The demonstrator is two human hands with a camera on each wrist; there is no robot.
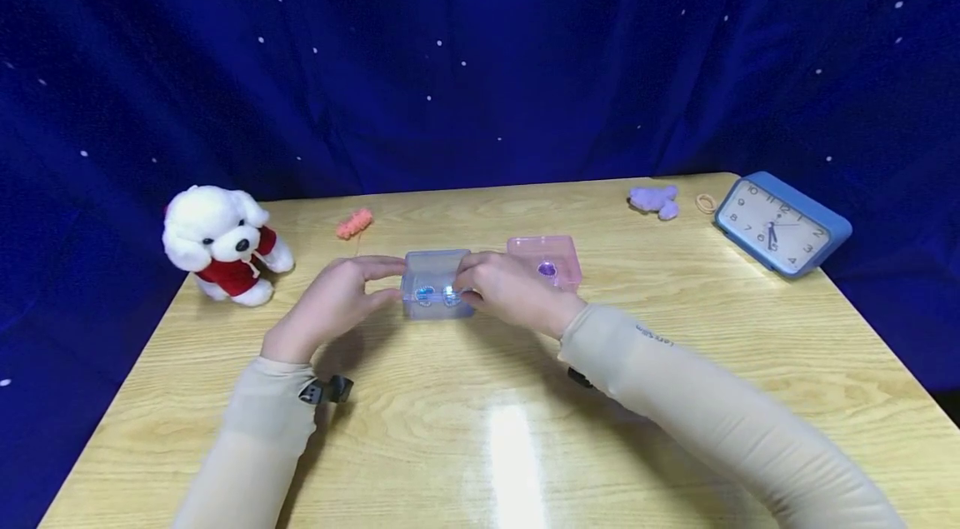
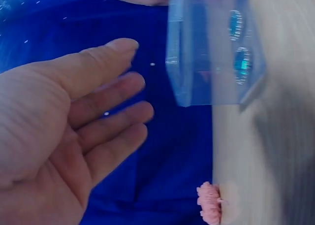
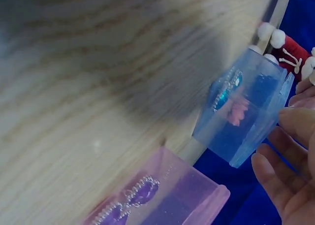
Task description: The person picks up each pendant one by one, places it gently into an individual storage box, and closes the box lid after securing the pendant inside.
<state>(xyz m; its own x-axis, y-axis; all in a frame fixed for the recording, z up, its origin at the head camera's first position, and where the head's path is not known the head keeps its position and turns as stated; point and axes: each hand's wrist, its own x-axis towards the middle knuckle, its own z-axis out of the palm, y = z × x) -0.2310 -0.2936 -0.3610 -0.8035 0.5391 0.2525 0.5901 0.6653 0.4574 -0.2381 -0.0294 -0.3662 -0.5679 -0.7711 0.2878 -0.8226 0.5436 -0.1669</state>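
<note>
A small clear blue box [image 1: 433, 272] stands on the wooden table [image 1: 480, 429], with two blue gem pieces [image 1: 437, 295] showing through its front wall. My right hand [image 1: 510, 289] grips the box's right side, fingers over the lid and thumb at the front. My left hand [image 1: 337, 300] hovers at the box's left side with fingers fairly straight. The left wrist view shows a gap between that left hand [image 2: 74, 126] and the blue box [image 2: 211, 48]. In the right wrist view the right hand [image 3: 290, 161] meets the edge of the blue box [image 3: 246, 116].
A clear pink box [image 1: 551, 254] holding a purple gem stands just right of the blue one. A white plush dog [image 1: 221, 244] sits at the left edge, an orange hair tie [image 1: 354, 222] behind the boxes. A purple hair tie [image 1: 655, 200], a yellow band [image 1: 706, 202] and a blue clock [image 1: 780, 222] lie far right.
</note>
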